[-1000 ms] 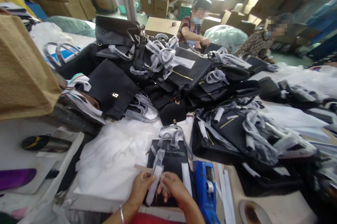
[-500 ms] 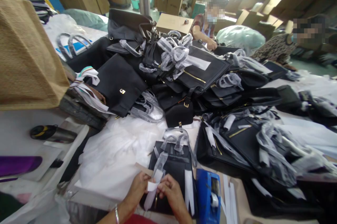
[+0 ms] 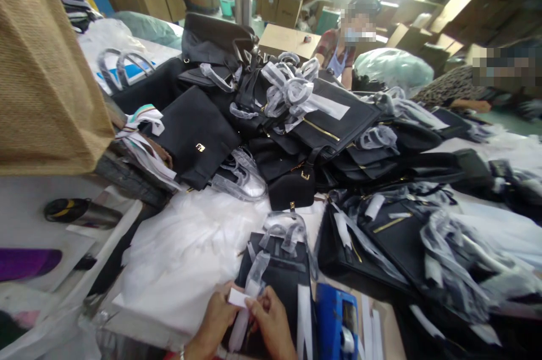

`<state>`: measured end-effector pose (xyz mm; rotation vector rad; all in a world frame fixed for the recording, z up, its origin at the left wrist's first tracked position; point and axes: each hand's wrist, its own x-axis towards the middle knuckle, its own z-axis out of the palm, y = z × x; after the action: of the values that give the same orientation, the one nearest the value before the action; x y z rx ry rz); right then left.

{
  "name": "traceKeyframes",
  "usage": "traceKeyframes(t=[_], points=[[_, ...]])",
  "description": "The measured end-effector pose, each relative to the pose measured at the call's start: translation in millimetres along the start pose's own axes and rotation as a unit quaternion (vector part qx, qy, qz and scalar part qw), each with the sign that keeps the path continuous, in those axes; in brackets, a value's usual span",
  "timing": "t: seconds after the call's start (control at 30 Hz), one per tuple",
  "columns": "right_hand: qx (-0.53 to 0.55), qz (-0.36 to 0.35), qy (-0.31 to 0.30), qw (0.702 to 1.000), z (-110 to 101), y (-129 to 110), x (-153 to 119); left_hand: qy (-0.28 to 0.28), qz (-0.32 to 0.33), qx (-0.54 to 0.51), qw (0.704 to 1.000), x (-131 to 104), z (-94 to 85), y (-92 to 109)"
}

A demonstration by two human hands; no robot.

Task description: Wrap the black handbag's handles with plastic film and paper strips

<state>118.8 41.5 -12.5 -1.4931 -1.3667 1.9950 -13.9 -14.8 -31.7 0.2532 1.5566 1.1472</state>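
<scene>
A small black backpack (image 3: 284, 278) lies in front of me, its straps in clear plastic wrap. Over one wrapped strap (image 3: 256, 272) a white paper strip (image 3: 237, 297) is held crosswise. My left hand (image 3: 217, 315) is closed, pinching the strip's left end. My right hand (image 3: 271, 317) is closed too, its thumb and fingers at the strip's right end. Another white strip (image 3: 304, 309) lies along the bag's right side. The lower part of the bag is partly hidden by my hands.
A blue tape dispenser (image 3: 330, 315) stands right of the bag, beside loose white paper strips (image 3: 372, 326). White wrapping sheets (image 3: 178, 253) are heaped at left. Piled black bags (image 3: 334, 112) fill the table's middle; a burlap bag (image 3: 46, 78) rises at left. Two co-workers are behind the pile.
My hands have drawn closer together, and the paper strip now lies straighter across the wrapped strap. The brown piece by my left hand no longer shows. A co-worker's arm behind has moved.
</scene>
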Motion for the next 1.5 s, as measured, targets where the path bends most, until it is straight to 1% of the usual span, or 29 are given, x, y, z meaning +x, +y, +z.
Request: traceKeyframes(t=[0.1,0.17,0.3,0.4,0.5,0.6,0.8,0.97,1.03,1.1,1.2,1.27,1.33,1.4,1.5], points=[[-0.023,0.019,0.010,1.000,-0.5,-6.4,0.5,0.010,-0.009,-0.022,1.000,1.4,3.0,1.9],[-0.059,0.023,0.020,0.998,-1.4,-14.0,0.0,0.023,-0.020,-0.020,0.999,0.7,5.0,3.8],[-0.155,0.022,0.044,0.987,-1.1,-28.3,-2.5,0.044,-0.039,0.001,0.998,-3.5,7.2,8.5],[-0.207,0.005,0.057,0.977,1.2,-29.9,-2.5,0.042,-0.041,0.002,0.998,-6.7,6.2,11.5],[-0.222,-0.006,0.062,0.973,2.5,-25.5,-0.8,0.029,-0.039,0.020,0.999,-9.1,3.8,13.3],[-0.221,0.003,0.063,0.973,2.4,-21.7,0.7,0.013,-0.028,0.043,0.999,-11.5,1.4,11.6],[-0.242,0.004,0.076,0.967,4.4,-19.6,-0.9,-0.063,-0.002,0.089,0.994,-23.2,-4.5,2.3],[-0.232,0.017,0.067,0.970,2.2,-22.1,-1.9,-0.143,0.028,0.123,0.982,-33.5,-12.2,6.1],[-0.232,0.023,0.068,0.970,0.6,-24.0,-1.9,-0.152,0.024,0.132,0.979,-31.0,-14.0,8.9],[-0.231,0.030,0.073,0.970,0.1,-25.1,-1.8,-0.143,0.008,0.129,0.981,-24.6,-14.0,10.3],[-0.203,0.053,0.078,0.975,1.8,-23.3,-1.8,-0.105,-0.013,0.093,0.990,-13.1,-9.8,8.3],[-0.171,0.060,0.075,0.981,3.3,-19.6,-1.7,-0.075,-0.012,0.056,0.996,-6.9,-5.2,4.5],[-0.141,0.056,0.071,0.986,3.8,-15.5,-1.6,-0.057,-0.004,0.021,0.998,-2.7,-0.9,-0.5],[-0.111,0.057,0.065,0.990,3.1,-12.4,-1.7,-0.055,-0.001,0.000,0.998,-0.5,1.9,-4.7],[-0.066,0.068,0.058,0.994,1.4,-10.8,-2.6,-0.065,-0.011,-0.015,0.998,-0.4,3.0,-6.7]])
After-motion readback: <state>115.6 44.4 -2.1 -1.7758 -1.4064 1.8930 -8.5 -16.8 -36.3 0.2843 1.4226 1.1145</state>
